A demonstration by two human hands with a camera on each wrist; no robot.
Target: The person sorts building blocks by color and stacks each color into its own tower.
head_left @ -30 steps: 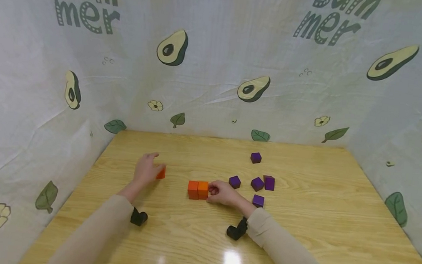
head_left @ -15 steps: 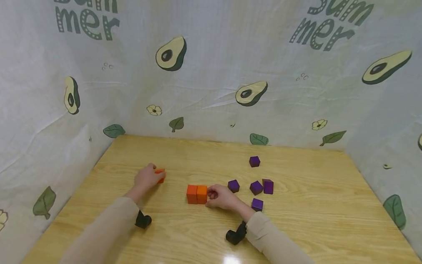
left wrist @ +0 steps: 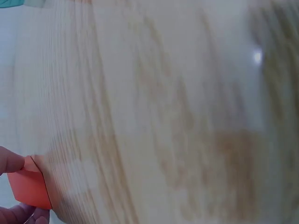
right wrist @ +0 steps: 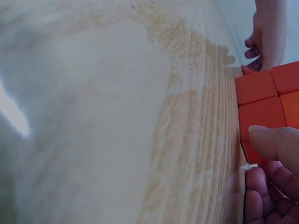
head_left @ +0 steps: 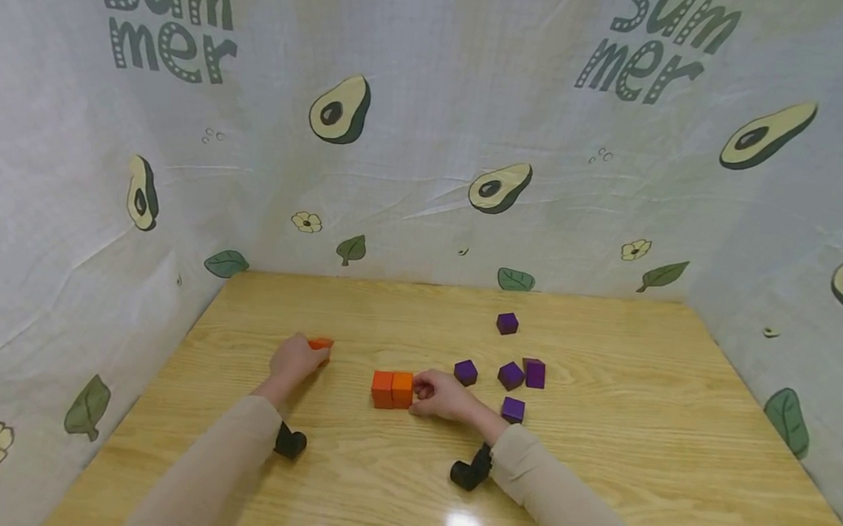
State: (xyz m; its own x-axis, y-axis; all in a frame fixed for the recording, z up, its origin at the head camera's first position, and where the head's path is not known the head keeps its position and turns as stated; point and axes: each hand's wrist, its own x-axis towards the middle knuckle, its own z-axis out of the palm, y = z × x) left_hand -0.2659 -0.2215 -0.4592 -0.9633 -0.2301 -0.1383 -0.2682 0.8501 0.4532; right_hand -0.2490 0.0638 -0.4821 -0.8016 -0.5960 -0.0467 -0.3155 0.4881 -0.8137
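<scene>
In the head view, two orange cubes point(head_left: 382, 390) stand side by side near the middle of the wooden table; the right wrist view shows seams dividing the orange block group point(right wrist: 258, 87). My right hand point(head_left: 447, 397) is at its right end, thumb on the near face of the end block point(right wrist: 262, 114) and fingers curled beside it. Further left, my left hand point(head_left: 296, 359) pinches a separate orange block point(head_left: 321, 344) between thumb and fingers. That block point(left wrist: 29, 184) shows slanted edges in the left wrist view, and the hand partly hides it.
Several purple blocks point(head_left: 511, 376) lie right of my right hand, one point(head_left: 507, 324) farther back. Black wrist-camera mounts point(head_left: 290, 442) hang below both wrists. A printed cloth point(head_left: 418, 129) walls the table's back and sides. The wooden tabletop point(head_left: 638, 449) extends right.
My left hand's raised fingers have come down around the separate orange block, which now sits turned in the grip. My right hand stays at the block group. The head view has tilted slightly upward.
</scene>
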